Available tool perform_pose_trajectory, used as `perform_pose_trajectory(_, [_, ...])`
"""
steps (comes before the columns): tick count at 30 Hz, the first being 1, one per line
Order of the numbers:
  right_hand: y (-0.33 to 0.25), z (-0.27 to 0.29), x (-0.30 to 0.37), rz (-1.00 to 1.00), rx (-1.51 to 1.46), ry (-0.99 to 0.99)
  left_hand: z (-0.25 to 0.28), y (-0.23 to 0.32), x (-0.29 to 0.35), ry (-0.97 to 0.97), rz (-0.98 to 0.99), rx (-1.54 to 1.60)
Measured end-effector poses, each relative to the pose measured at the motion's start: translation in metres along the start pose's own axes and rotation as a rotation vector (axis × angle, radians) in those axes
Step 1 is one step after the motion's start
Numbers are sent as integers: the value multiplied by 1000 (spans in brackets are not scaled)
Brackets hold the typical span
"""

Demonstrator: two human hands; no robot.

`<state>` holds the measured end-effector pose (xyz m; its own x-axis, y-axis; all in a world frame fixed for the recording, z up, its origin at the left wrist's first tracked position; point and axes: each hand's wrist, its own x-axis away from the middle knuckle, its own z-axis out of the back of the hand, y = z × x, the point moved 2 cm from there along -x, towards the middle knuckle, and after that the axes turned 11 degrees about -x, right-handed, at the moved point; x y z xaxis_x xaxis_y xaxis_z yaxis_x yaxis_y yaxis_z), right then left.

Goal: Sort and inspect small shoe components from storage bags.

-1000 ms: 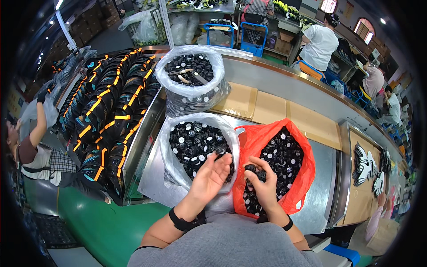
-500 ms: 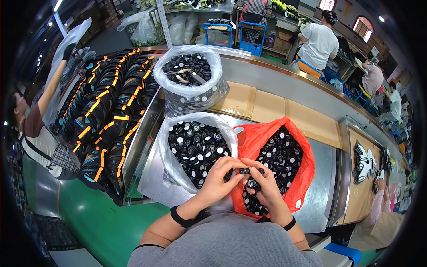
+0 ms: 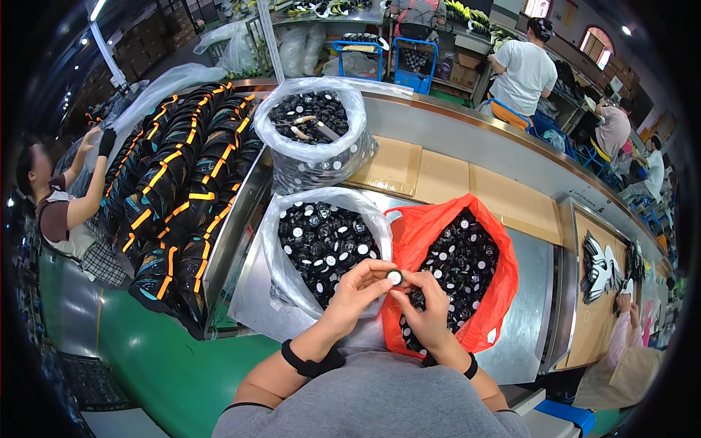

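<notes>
Between the fingertips of both hands is a small round black part (image 3: 394,277) with a white disc on its face. My left hand (image 3: 355,290) pinches it from the left, over the rim between two bags. My right hand (image 3: 428,305) closes on it from the other side, above the red plastic bag (image 3: 505,292). Dark parts lie right behind the right fingers; whether that palm holds one too is hard to tell. The red bag is full of similar black parts. On its left, a clear plastic bag (image 3: 267,252) holds more of them.
Behind stands another clear bag (image 3: 321,164) of black parts with a few tool-like items on top. Cardboard (image 3: 442,174) lines the metal bench (image 3: 527,270). At left, rows of black items with orange straps (image 3: 164,212) fill a rack beside a co-worker (image 3: 69,212).
The black part between my fingers has turned, so its white disc now faces up. My right fingers have closed in around it. The co-worker at left has lowered an arm from the plastic sheet.
</notes>
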<state>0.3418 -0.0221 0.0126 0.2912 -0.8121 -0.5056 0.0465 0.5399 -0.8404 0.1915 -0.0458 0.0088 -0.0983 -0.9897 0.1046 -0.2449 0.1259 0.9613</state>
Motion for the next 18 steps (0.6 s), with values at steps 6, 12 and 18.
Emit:
perform_pose_trajectory(6, [-6,5,-7,41,74,-91,6,1,-1,-3,10,-208])
perform_pose_trajectory(12, [0,5,-3,-5,-6,-75,11,-6,-2,-144,176,265])
perform_pose_trajectory(18, [1,0,0,-78,-65,18,7,-28,-4,-224,191,465])
